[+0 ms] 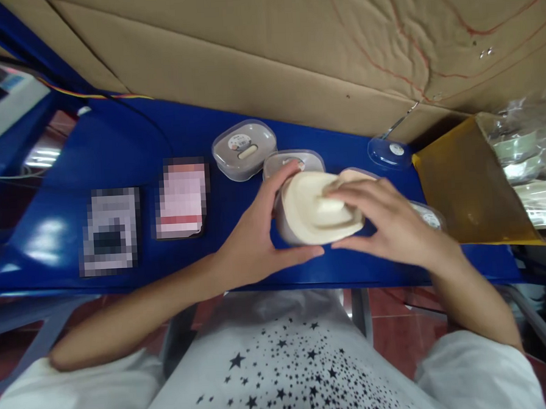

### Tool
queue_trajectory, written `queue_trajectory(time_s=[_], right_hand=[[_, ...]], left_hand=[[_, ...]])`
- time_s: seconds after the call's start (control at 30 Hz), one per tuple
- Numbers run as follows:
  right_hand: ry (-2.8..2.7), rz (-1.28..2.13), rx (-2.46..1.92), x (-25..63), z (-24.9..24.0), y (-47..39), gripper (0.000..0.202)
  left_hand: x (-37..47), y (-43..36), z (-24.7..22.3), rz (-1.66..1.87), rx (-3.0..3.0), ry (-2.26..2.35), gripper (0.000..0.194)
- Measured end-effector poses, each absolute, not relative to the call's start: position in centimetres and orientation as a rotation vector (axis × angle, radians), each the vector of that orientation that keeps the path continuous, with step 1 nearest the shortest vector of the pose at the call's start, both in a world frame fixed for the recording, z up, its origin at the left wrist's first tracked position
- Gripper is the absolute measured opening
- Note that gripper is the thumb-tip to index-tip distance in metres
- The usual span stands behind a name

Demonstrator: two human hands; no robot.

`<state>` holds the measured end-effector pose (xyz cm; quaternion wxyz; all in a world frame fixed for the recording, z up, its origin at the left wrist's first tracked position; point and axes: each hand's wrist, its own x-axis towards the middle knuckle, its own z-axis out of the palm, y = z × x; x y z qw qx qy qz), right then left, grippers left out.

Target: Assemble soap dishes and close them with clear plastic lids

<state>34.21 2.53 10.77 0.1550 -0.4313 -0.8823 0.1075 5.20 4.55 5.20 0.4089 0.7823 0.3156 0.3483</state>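
Note:
Just in front of me, above the blue table, I hold a cream plastic box with rounded corners. Its side looks paler and translucent, and a small raised ridge stands on its top face. My left hand wraps round the left side, thumb and fingers on either edge. My right hand pinches the raised ridge from the right, its thumb by the lower rim. Behind the box sits a clear lidded box, partly hidden. Another clear lidded box with a round label lies further left.
A clear lid with a round sticker lies near the cardboard wall. At right stands an open carton beside plastic-wrapped pieces. Two blurred-out flat items, a pink one and a grey one, lie left.

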Motion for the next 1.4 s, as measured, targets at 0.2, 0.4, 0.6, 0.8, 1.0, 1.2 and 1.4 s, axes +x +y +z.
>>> queue_trajectory(time_s=[0.2,0.4,0.6,0.8,1.0,1.2,1.4], right_hand=[[-2.378,0.474,-1.245,33.3,6.4,-1.9,0.072],[-2.326,0.147,-1.598,35.7,3.6,-5.8,0.065],[-2.443,0.195,-1.497,33.3,1.4,-5.9,0.071],[-2.299,0.099,-1.393,34.8,1.8,-4.7,0.073],[-2.408,0.182,-1.310,35.0,2.5,-4.5,0.079],[-2.518,0.158,-1.140,33.0,1.8,-3.0,0.043],[-2.662,0.089,-1.110,31.4,0.6,-3.7,0.047]], left_hand=[[3.0,1.6,1.8,0.763,2.043,0.892,0.121],[-1.8,-0.2,2.4,0.789,2.187,1.236,0.080],[-2.1,0.2,3.4,1.063,2.012,1.147,0.047],[1.7,3.0,1.4,0.822,2.169,0.812,0.056],[3.2,2.7,0.3,0.582,2.417,0.770,0.052],[1.5,0.7,-0.2,0.567,2.578,0.908,0.051],[0.4,0.1,-1.2,0.655,2.525,0.971,0.046]])
